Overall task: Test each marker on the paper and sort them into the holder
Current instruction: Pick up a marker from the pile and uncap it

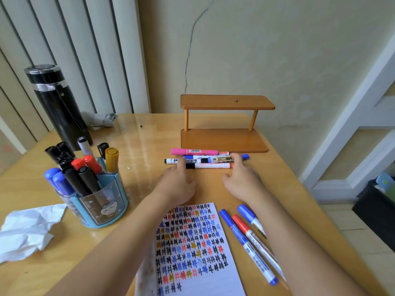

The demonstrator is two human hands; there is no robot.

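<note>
A row of markers (205, 160) lies flat in front of a small wooden shelf; a pink one (192, 151) is farthest back. My left hand (177, 181) reaches to the row's left end, index finger on the markers. At the row's right end my right hand (241, 178) touches them with its fingertips. Neither hand has lifted one. White paper (196, 248) covered in coloured hash marks lies near me between my forearms. A blue round holder (96, 201) at left carries several black, blue, red and yellow markers. Three more markers (248, 236), blue and red capped, lie right of the paper.
The two-tier wooden shelf (224, 124) stands against the wall. A black flask (57, 107) stands back left, with a crumpled white tissue (25, 229) at the left edge. The table's right edge runs close past the loose markers.
</note>
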